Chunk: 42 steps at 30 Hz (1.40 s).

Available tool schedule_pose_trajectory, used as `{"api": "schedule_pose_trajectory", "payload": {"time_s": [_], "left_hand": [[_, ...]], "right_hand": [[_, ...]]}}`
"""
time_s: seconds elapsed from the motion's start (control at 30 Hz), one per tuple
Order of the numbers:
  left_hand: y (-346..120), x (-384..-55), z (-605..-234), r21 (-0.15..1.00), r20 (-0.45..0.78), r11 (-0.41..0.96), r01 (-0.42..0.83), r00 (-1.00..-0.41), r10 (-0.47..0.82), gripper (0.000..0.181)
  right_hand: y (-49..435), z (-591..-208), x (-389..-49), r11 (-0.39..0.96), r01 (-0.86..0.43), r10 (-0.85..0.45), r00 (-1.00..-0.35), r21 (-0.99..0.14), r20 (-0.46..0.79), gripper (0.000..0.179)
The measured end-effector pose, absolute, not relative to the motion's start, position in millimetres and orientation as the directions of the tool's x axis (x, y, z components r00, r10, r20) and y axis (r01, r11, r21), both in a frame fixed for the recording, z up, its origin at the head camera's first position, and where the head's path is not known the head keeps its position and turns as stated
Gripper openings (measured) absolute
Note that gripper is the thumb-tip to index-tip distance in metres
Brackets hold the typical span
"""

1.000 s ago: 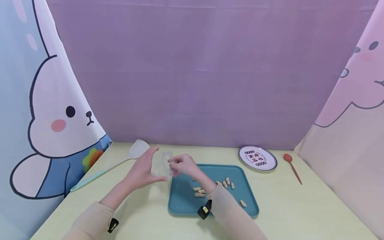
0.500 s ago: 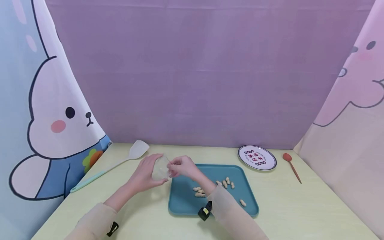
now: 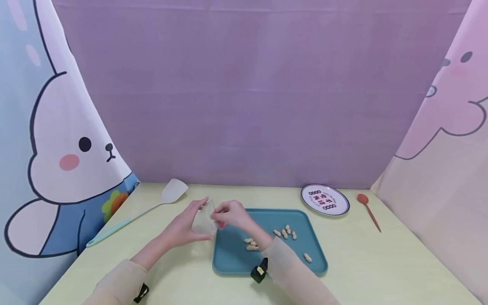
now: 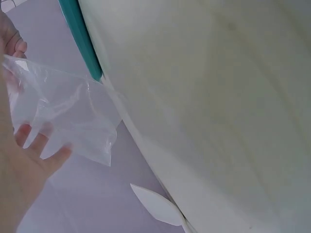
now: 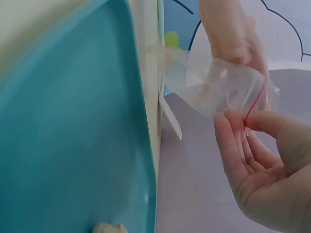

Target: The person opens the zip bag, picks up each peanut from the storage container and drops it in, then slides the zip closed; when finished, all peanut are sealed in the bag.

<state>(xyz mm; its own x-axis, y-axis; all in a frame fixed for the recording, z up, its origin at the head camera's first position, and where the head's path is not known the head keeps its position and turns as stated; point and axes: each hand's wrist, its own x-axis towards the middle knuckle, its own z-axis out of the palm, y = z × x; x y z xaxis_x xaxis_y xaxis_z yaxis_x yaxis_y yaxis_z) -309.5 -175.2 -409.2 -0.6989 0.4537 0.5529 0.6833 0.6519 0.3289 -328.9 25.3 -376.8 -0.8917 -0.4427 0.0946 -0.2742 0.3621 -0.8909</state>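
Observation:
A clear plastic zip-lock bag (image 3: 203, 221) is held up between my hands, above the table just left of the blue-green tray (image 3: 238, 263). My right hand (image 3: 233, 215) pinches the bag's edge between thumb and forefinger, right at the red zip strip (image 5: 255, 103) in the right wrist view. On the bag's other side is my left hand (image 3: 183, 226), thumb and fingers spread wide apart. In the left wrist view its straight fingertips (image 4: 58, 158) overlap the bag's film. Several unshelled peanuts (image 3: 253, 248) lie scattered on the tray, partly hidden by my right forearm.
At the back left lies a spatula (image 3: 173, 191) with a white blade and pale green handle. A white patterned plate (image 3: 325, 200) stands at the back right, beside a red spoon (image 3: 363, 199). Purple cloth (image 3: 244, 106) hangs behind the table.
My left hand came in around the bag, then spread its fingers again. The bag has turned its flat side more into view. My right hand keeps its pinch at the edge.

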Motion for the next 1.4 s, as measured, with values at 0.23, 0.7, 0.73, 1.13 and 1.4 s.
{"api": "schedule_pose_trajectory", "payload": {"time_s": [0.23,0.7,0.73,1.13,1.4], "left_hand": [[-173,-310,-410,0.359,0.551,0.631,0.687,-0.702,0.451,0.096],[-175,-312,-414,0.409,0.595,0.580,0.705,-0.688,0.416,0.076],[-175,-313,-415,0.415,0.594,0.575,0.705,-0.689,0.416,0.076],[-172,-313,-415,0.445,0.588,0.546,0.710,-0.691,0.419,0.081],[-171,-313,-413,0.436,0.590,0.552,0.711,-0.689,0.420,0.084]], "right_hand": [[25,-377,-328,0.348,-0.284,-0.432,-0.894,-0.893,0.116,0.013],[38,-380,-330,0.312,-0.267,-0.465,-0.880,-0.912,0.099,0.016],[38,-380,-330,0.307,-0.264,-0.468,-0.878,-0.914,0.096,0.016],[77,-374,-331,0.283,-0.399,-0.519,-0.828,-0.872,0.211,0.025],[129,-364,-324,0.364,-0.443,-0.442,-0.856,-0.820,0.266,0.027]]}}
